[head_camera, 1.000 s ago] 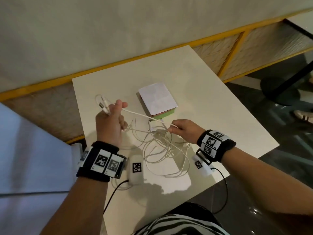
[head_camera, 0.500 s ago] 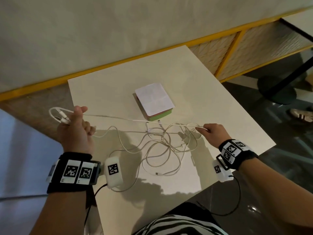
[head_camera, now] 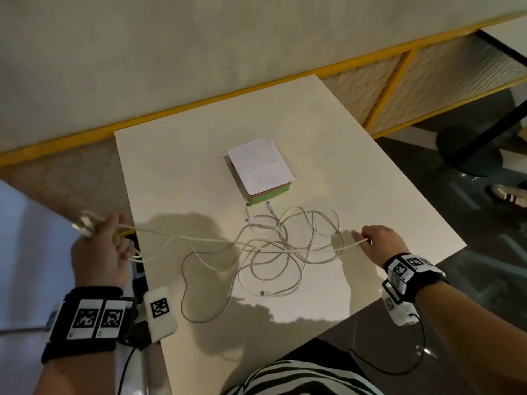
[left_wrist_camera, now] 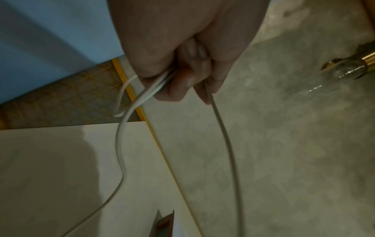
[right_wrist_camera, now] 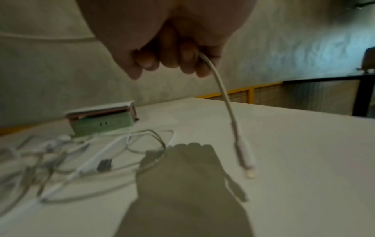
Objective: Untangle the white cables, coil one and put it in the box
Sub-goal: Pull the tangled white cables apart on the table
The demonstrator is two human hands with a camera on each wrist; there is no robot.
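Several white cables (head_camera: 273,246) lie tangled on the cream table (head_camera: 176,172), just in front of a small green box (head_camera: 269,195) topped by a white lid or card. My left hand (head_camera: 97,252) sits off the table's left edge and grips a looped cable end (left_wrist_camera: 121,102) in a fist. My right hand (head_camera: 376,240) is near the table's right edge and pinches a cable near its plug (right_wrist_camera: 246,160), which dangles above the table. One strand (head_camera: 199,238) runs between the two hands across the tangle.
A wall with a yellow-edged base runs behind the table. Dark floor, a round black table base (head_camera: 467,152) and someone's shoe (head_camera: 510,195) lie to the right. A white tagged device (head_camera: 159,312) hangs at my left wrist by the table's near-left edge.
My hands have moved apart: the left swung out past the table's left edge, the right toward the right edge. The cable between them is drawn out and the tangle has spread.
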